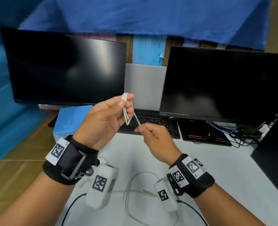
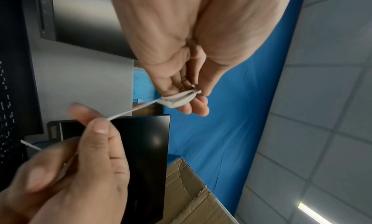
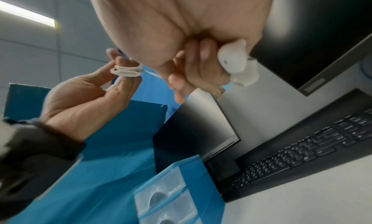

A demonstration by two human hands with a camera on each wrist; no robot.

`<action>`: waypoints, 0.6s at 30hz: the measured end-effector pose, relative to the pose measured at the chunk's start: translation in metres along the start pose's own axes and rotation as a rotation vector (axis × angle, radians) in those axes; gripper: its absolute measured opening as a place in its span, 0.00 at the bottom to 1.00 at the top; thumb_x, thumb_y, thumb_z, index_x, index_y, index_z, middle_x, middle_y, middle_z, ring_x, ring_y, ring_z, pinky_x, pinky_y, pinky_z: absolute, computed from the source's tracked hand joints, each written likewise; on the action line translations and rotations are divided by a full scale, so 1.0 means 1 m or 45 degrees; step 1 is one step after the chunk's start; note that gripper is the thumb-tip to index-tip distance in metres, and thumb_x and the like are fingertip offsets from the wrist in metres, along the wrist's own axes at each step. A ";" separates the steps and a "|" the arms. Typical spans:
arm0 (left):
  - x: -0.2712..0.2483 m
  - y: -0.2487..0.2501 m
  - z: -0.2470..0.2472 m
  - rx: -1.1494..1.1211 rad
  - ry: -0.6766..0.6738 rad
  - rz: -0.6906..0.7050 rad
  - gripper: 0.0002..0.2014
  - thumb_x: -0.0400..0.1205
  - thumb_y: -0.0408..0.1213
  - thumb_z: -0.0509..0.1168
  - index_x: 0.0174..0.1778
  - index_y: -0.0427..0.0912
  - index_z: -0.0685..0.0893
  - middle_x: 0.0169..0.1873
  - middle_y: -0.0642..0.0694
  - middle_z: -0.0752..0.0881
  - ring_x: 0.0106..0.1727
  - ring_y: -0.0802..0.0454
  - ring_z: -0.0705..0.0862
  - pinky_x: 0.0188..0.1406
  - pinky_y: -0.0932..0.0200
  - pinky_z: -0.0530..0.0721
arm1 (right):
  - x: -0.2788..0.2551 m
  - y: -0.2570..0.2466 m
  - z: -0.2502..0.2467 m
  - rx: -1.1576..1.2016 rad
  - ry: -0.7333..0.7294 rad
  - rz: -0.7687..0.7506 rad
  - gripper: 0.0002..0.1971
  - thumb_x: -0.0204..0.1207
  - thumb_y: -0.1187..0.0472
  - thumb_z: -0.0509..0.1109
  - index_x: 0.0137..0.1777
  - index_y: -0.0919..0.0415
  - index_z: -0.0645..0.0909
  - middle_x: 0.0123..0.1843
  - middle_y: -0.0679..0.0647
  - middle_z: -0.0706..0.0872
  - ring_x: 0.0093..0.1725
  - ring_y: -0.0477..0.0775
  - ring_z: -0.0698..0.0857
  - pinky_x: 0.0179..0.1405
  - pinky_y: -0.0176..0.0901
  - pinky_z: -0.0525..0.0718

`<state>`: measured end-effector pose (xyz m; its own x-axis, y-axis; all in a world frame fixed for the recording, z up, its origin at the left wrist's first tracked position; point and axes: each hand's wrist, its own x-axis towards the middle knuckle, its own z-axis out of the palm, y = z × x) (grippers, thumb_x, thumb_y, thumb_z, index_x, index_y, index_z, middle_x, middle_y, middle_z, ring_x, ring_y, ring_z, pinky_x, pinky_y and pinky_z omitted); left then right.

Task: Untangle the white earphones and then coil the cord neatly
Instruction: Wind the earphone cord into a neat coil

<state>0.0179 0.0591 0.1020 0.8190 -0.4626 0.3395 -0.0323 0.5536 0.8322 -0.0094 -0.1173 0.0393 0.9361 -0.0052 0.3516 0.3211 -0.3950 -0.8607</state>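
The white earphone cord is wound into a small coil (image 1: 126, 108) round the fingers of my left hand (image 1: 129, 103), raised above the table with the thumb on top. A short taut strand (image 1: 136, 119) runs from the coil down to my right hand (image 1: 140, 128), which pinches it between thumb and forefinger. The left wrist view shows the coil (image 2: 177, 100) on the fingertips and the right hand (image 2: 96, 117) pinching the strand (image 2: 132, 110). In the right wrist view, the white earbuds (image 3: 233, 63) are tucked under my curled right fingers, and the coil (image 3: 125, 70) sits beyond.
A thin pale cord with a metal jack plug (image 1: 145, 191) lies looped on the white table (image 1: 216, 168) beneath my wrists. Behind stand two dark monitors (image 1: 66, 67) (image 1: 224, 84), a black keyboard (image 1: 153, 123), a blue drawer box (image 1: 69, 119) and a black-red pad (image 1: 200, 132).
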 end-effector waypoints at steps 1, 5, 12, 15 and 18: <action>-0.001 0.001 0.001 0.008 -0.030 -0.044 0.16 0.82 0.33 0.58 0.61 0.31 0.84 0.37 0.48 0.83 0.39 0.56 0.84 0.46 0.65 0.85 | 0.006 0.001 -0.005 0.003 0.097 0.014 0.12 0.85 0.63 0.63 0.45 0.58 0.88 0.20 0.39 0.75 0.21 0.39 0.69 0.27 0.34 0.67; -0.006 -0.004 0.006 0.184 -0.163 -0.352 0.20 0.82 0.41 0.58 0.55 0.30 0.89 0.34 0.44 0.82 0.33 0.54 0.81 0.38 0.64 0.85 | 0.040 -0.007 -0.033 0.148 0.447 0.075 0.14 0.82 0.65 0.65 0.37 0.54 0.87 0.18 0.40 0.72 0.19 0.40 0.66 0.23 0.35 0.65; -0.002 -0.035 0.004 0.407 -0.047 -0.462 0.22 0.80 0.43 0.62 0.59 0.26 0.84 0.35 0.45 0.85 0.37 0.52 0.84 0.42 0.63 0.85 | 0.066 -0.061 -0.058 -0.065 0.513 -0.408 0.12 0.84 0.62 0.63 0.45 0.66 0.86 0.23 0.38 0.74 0.25 0.38 0.70 0.30 0.36 0.68; -0.002 -0.030 -0.001 0.333 -0.046 -0.367 0.18 0.81 0.41 0.62 0.57 0.30 0.86 0.35 0.46 0.84 0.36 0.54 0.83 0.40 0.64 0.84 | 0.069 -0.062 -0.061 -0.094 0.569 -0.458 0.11 0.84 0.62 0.63 0.45 0.64 0.86 0.28 0.43 0.75 0.28 0.42 0.71 0.31 0.39 0.71; -0.002 -0.019 0.000 0.195 -0.023 -0.197 0.14 0.84 0.37 0.61 0.55 0.33 0.87 0.34 0.48 0.83 0.35 0.56 0.83 0.41 0.64 0.84 | 0.072 -0.033 -0.065 -0.099 0.626 -0.255 0.12 0.82 0.61 0.64 0.43 0.63 0.87 0.27 0.43 0.78 0.29 0.45 0.73 0.32 0.40 0.72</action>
<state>0.0170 0.0491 0.0861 0.8104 -0.5473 0.2091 0.0053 0.3638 0.9315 0.0379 -0.1639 0.1171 0.6740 -0.3452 0.6531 0.4572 -0.4995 -0.7359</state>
